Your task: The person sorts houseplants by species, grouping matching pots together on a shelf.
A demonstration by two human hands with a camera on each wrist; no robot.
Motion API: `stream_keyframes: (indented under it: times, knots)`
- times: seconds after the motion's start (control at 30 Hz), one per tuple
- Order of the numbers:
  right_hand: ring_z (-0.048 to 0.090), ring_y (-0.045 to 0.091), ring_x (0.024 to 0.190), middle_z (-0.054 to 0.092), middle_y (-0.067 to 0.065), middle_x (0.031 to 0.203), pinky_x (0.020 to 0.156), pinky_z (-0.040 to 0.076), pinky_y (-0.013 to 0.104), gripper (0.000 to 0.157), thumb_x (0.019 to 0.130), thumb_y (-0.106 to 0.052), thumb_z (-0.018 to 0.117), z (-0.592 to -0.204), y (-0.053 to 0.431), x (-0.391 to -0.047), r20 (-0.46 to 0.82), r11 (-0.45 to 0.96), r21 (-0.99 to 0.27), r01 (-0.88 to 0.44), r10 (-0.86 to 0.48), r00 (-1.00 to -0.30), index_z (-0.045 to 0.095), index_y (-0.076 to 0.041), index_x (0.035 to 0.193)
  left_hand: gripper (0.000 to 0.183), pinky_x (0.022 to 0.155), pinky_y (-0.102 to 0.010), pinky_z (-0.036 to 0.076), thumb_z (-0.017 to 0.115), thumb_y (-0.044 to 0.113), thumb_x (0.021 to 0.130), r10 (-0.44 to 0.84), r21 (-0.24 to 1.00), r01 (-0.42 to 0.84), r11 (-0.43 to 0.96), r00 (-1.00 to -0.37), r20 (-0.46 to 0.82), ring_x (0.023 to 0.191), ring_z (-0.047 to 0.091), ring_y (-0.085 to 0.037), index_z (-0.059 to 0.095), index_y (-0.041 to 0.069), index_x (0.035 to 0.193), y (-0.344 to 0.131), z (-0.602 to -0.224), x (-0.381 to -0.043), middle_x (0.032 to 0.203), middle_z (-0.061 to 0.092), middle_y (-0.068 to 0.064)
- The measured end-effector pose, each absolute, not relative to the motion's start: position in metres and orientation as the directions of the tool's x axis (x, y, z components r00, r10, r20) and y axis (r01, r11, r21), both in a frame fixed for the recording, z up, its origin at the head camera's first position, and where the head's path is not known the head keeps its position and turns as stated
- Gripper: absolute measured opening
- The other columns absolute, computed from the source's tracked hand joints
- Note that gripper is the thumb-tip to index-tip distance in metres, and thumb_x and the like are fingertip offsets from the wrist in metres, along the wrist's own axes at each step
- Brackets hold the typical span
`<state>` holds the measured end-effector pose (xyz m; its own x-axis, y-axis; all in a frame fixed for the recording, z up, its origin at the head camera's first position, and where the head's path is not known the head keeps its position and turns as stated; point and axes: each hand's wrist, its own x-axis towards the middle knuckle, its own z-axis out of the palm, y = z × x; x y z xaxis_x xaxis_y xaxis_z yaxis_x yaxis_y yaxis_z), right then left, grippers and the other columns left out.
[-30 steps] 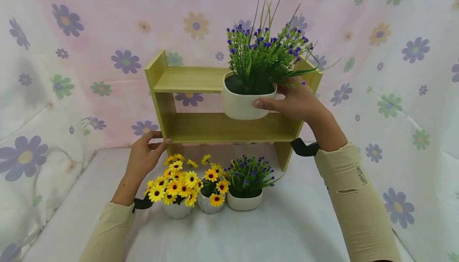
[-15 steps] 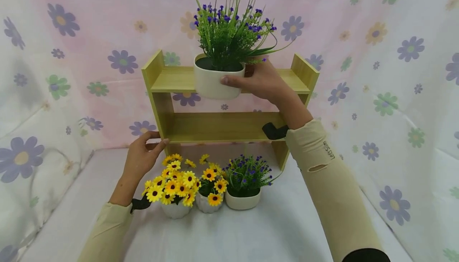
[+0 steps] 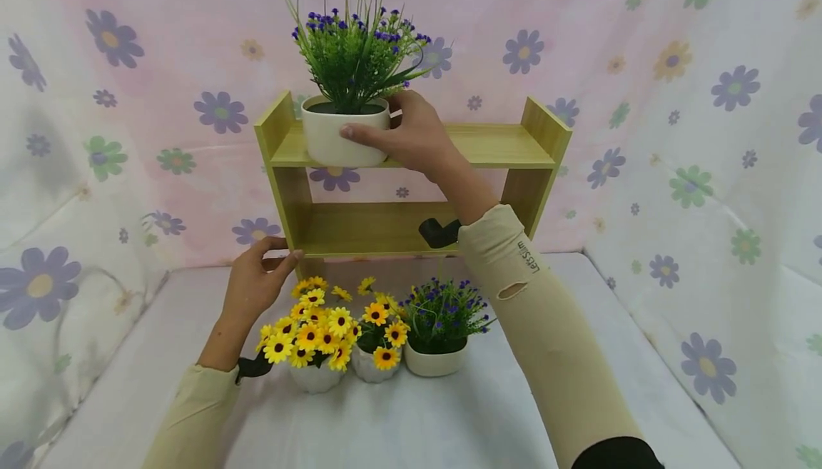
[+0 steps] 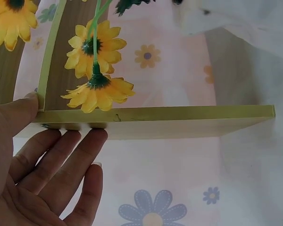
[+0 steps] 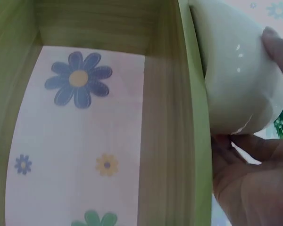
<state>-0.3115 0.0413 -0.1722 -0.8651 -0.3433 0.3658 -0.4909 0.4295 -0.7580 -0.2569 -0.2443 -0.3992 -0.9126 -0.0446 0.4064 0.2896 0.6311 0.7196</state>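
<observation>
Looks to me like this one's nearly placed, just not finished. The right hand [image 3: 417, 130] has the pot [image 3: 324, 139] up at the left end of the shelf's [image 3: 491, 146] top board, thumb across the front and the other fingers wrapped round its end, so it's properly gripped and not let go yet. From my feeds I can't tell if the base is fully sitting on the wood; in the head view its lower edge overlaps the front lip, so my guess is what's left is settling it back a bit and releasing. The left hand [image 3: 257, 280] is pinching the shelf's left side panel, thumb at the front edge and fingertips on the outer face, which I'd read as steadying. The other plants are all down on the table [image 3: 359, 433], no hand on them: big daisies [image 3: 315, 340], small daisies [image 3: 377, 362] and a purple plant [image 3: 438, 360] a lot like the held one. As for the pot itself, it's smooth, glossy off-white, kind of oval with rounded ends, pretty much upright in the head view. Dark filler inside, then bushy green stuff with little purple blooms, thin blades poking up top and a few stray ones trailing off to the right.
</observation>
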Motion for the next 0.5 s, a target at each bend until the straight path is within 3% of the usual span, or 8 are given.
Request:
stream_keyframes:
  times: [0.3,0.5]
  knots:
    - [0.063,0.015,0.09,0.064,0.003,0.108,0.071,0.056,0.028,0.062,0.079,-0.055,0.08,-0.173,0.013,-0.312,0.421,0.496,-0.701,-0.513,-0.292,-0.858,0.062,-0.009,0.118,0.054,0.086,-0.057,0.056,0.06,0.047,0.098,-0.054,0.714,0.287,0.638,-0.909,0.414,0.109,0.067,-0.041,0.059,0.004,0.13,-0.246,-0.399,-0.256,0.131,0.06,-0.018]
    - [0.065,0.013,0.094,0.066,0.002,0.111,0.074,0.057,0.026,0.066,0.079,-0.051,0.081,-0.174,0.004,-0.315,0.408,0.458,-0.738,-0.497,-0.285,-0.868,0.061,-0.009,0.126,0.052,0.085,-0.058,0.056,0.06,0.047,0.098,-0.048,0.719,0.287,0.633,-0.913,0.406,0.109,0.067,-0.041,0.06,0.005,0.129,-0.244,-0.4,-0.256,0.131,0.06,-0.018]
